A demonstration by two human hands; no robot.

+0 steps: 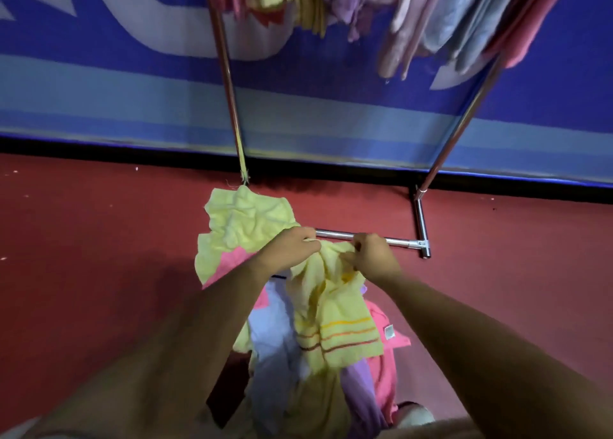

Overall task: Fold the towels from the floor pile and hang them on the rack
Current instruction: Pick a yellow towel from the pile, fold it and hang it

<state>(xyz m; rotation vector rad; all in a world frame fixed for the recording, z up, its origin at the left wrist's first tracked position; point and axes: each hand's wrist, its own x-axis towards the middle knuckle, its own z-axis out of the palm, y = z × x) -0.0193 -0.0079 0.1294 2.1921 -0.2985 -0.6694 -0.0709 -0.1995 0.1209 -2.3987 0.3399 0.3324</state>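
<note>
Several towels lie heaped in the pile (275, 339) on the red floor (99, 239) nearest you, pale blue, purple and pink among them. Above it hangs the yellow striped towel (341, 326), crumpled, its top edge pinched by both your left hand (292, 246) and right hand (371, 256), held close together. You're at the start of the fold, I'd say. Next, spread your hands to find the corners and pull the edge flat (it's bunched now). Beyond stands the rack (394, 241), with hung towels (414, 24) crowding its top, so you'll likely need a free spot.
</note>
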